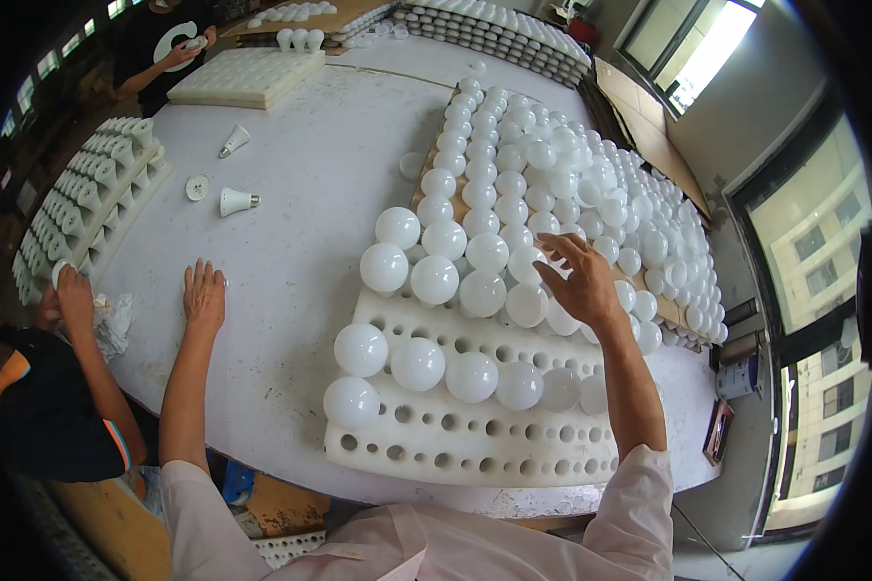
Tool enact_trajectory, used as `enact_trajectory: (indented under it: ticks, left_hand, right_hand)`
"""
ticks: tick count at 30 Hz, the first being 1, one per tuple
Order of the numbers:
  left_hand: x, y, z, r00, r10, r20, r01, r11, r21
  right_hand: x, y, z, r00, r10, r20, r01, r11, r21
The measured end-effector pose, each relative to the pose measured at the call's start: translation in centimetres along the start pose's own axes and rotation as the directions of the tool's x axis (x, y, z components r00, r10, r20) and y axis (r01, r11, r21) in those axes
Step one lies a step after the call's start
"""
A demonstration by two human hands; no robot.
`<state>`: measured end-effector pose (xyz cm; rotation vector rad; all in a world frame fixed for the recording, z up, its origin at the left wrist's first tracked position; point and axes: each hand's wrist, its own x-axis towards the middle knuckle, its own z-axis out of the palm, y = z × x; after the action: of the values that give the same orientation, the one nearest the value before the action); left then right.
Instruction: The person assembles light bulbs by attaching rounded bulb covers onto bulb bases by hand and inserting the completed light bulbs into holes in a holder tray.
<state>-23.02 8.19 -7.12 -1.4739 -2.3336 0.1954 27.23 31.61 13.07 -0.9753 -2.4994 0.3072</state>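
My left hand (204, 295) lies flat on the white table, fingers stretched out and holding nothing that I can see. My right hand (585, 281) hovers over the rows of white globe bulb covers, thumb and fingers apart and curved. Closest to its fingertips is a glossy white globe (527, 263); whether they touch it I cannot tell. Below lies a thick white foam board (426, 405) full of round holes, with a row of globes such as this one (418, 365) standing in it. My right forearm hides part of the board's right side.
Loose globes (562, 145) are heaped on cardboard beyond. Two bulb bases (236, 201) (233, 141) and a round white disc (197, 188) lie on the table (300, 194). At left, a co-worker's hands (73, 295) are beside a foam rack of bulb bases (77, 208). Another person (160, 58) stands far left.
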Motion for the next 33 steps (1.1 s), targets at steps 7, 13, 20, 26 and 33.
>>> enact_trajectory:
  ticks: [7, 13, 20, 26, 33]
  left_hand:
    - [2.1, -1.1, -1.5, 0.964, -0.013, 0.265, -0.016, 0.994, 0.106]
    - [-4.0, 2.6, -6.9, 0.947, -0.294, -0.129, 0.182, 0.822, -0.540]
    - [-14.9, 6.3, -5.5, 0.670, -0.559, 0.489, 0.311, -0.387, -0.868]
    - [-22.2, 9.0, -6.5, 0.678, -0.434, 0.593, 0.287, -0.586, -0.758]
    - [-24.4, 11.4, -9.2, 0.757, -0.344, 0.555, 0.360, -0.489, -0.795]
  right_hand:
    - [9.4, 7.3, 3.6, 0.905, 0.309, 0.292, -0.250, 0.942, -0.222]
    - [11.2, 6.9, 5.4, 0.798, 0.402, 0.450, -0.250, 0.899, -0.359]
    - [7.2, 8.4, 0.5, 0.858, 0.407, 0.314, -0.490, 0.831, 0.264]
    - [-3.5, 6.3, -4.9, 0.995, 0.087, 0.051, -0.064, 0.155, 0.986]
    - [-12.7, 0.6, -2.6, 0.988, 0.153, -0.016, -0.021, 0.238, 0.971]
